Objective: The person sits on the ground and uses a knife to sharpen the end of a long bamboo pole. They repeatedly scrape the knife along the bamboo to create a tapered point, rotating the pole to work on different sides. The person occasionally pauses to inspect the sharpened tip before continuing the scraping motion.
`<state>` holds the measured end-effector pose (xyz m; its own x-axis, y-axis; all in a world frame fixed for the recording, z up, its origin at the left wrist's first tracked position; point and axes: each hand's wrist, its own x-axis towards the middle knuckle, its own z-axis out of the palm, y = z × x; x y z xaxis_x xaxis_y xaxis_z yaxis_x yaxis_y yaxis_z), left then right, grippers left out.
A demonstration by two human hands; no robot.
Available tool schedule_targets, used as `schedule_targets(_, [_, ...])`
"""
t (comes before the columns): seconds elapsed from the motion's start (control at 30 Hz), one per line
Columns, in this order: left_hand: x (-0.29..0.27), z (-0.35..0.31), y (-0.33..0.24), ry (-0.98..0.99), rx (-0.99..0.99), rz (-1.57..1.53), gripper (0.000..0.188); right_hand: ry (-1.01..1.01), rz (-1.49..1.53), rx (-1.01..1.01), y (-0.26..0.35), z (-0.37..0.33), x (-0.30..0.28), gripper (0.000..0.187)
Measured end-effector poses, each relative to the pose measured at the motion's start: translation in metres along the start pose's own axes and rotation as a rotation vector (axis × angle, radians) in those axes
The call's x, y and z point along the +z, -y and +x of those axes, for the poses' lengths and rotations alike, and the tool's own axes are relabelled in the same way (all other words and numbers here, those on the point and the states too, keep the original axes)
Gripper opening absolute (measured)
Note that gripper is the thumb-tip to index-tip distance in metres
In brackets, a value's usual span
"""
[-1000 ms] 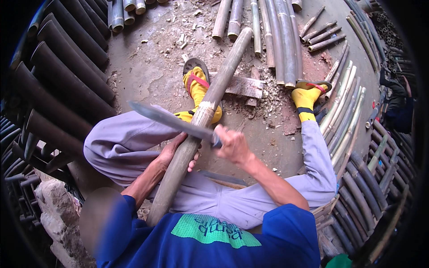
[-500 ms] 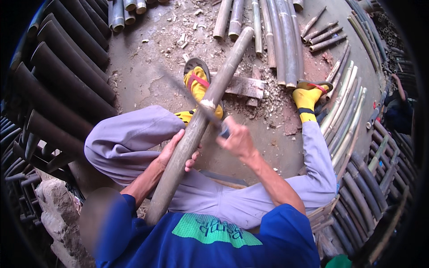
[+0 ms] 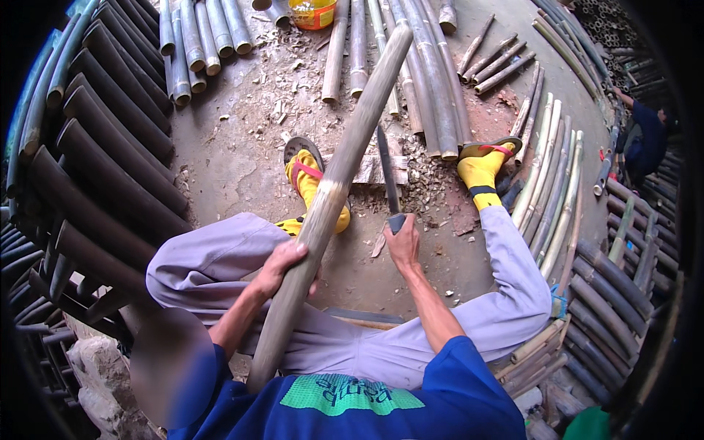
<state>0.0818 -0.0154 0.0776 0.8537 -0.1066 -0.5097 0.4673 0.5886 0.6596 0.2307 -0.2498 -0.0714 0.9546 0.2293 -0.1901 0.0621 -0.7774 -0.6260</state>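
A long grey-brown bamboo pole (image 3: pixel 358 147) slants up and away from my lap, its near end against my blue shirt. Around its middle a pale ring marks a scraped joint (image 3: pixel 334 188). My left hand (image 3: pixel 282 268) wraps around the pole below that ring; its fingertips show on the far side. In my right hand (image 3: pixel 403 243) is a long knife (image 3: pixel 387 170), gripped by its dark handle. Its blade points away from me, to the right of the pole and apart from it.
A wooden block (image 3: pixel 381 170) lies among pale chips between my feet in yellow socks and sandals. Bamboo poles (image 3: pixel 433 81) lie ahead, with more stacked left and right. A yellow bucket (image 3: pixel 313 13) stands at the back. Another person (image 3: pixel 645 139) is at far right.
The knife has gone from across the pole's joint to its right side, blade now pointing away. My left hand has shifted higher on the pole. The view has tilted, bringing the bucket in.
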Motion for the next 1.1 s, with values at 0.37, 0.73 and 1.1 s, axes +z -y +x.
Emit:
schedule_targets(0.37, [0.040,0.165,-0.064,-0.253,0.292,0.269,0.039,0.477,0.997,0.377,0.052,-0.018,-0.047,0.062])
schedule_targets(0.73, [0.043,0.249,-0.033,-0.443,0.462,0.641,0.052,0.436,0.984,0.266,0.077,-0.061,-0.079,0.047])
schedule_targets(1.1, [-0.022,0.206,-0.128,-0.016,0.100,1.537,0.034,0.603,1.258,0.347,0.078,0.056,-0.070,0.047])
